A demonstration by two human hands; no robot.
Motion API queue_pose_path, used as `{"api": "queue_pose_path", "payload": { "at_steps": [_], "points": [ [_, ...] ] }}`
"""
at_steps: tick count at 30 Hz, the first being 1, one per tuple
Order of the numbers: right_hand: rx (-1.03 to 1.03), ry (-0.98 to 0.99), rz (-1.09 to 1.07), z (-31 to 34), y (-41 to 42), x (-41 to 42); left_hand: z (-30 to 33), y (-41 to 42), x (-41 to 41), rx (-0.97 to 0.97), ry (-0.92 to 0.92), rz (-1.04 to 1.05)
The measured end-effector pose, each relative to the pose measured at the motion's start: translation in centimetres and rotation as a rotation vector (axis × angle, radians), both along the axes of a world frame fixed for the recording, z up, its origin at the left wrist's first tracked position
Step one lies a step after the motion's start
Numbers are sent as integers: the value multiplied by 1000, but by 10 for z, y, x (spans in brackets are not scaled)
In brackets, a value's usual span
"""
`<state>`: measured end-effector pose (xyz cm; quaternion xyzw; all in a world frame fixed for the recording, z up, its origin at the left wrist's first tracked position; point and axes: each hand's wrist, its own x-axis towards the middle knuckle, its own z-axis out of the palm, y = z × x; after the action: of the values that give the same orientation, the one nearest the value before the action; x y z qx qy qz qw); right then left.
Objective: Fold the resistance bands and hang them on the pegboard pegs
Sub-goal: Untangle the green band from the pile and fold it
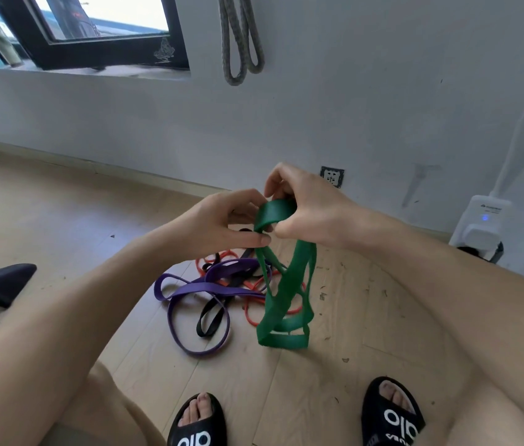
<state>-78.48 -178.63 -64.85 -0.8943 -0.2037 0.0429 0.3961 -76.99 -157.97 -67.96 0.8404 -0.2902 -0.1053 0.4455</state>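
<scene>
both hands hold the green resistance band (286, 294) at its top fold: left hand (222, 220) fingers pinched on it, right hand (305, 204) fingers clamped on it. its loops hang above the purple band (190, 289), black band (211, 317) and orange band (251, 312) lying tangled on the floor (61, 214). black slides (392, 416) read "alo".

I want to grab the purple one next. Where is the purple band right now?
In the head view, the purple band lies on the wooden floor left of centre, tangled with the black band and red band, beside the hanging green band.
</scene>
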Motion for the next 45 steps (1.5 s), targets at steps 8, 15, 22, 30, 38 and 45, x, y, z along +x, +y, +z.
{"api": "queue_pose_path", "payload": {
  "at_steps": [8,15,22,30,38,45],
  "points": [
    [-117,212,38,-20,-18,10,17,2,-2,-169,59,7],
    [-122,345,125,-40,-23,12,17,23,1,-174,122,39],
    [-27,231,50,-24,-18,12,-11,56,12,405,302,-25],
    [158,135,44,4,0,-1,-13,21,5,259,199,-37],
    [118,170,33,5,-14,1,-2,3,2,109,45,-5],
    [38,179,33,3,-14,-2,2,-4,-1,84,8,22]
  ]
}}
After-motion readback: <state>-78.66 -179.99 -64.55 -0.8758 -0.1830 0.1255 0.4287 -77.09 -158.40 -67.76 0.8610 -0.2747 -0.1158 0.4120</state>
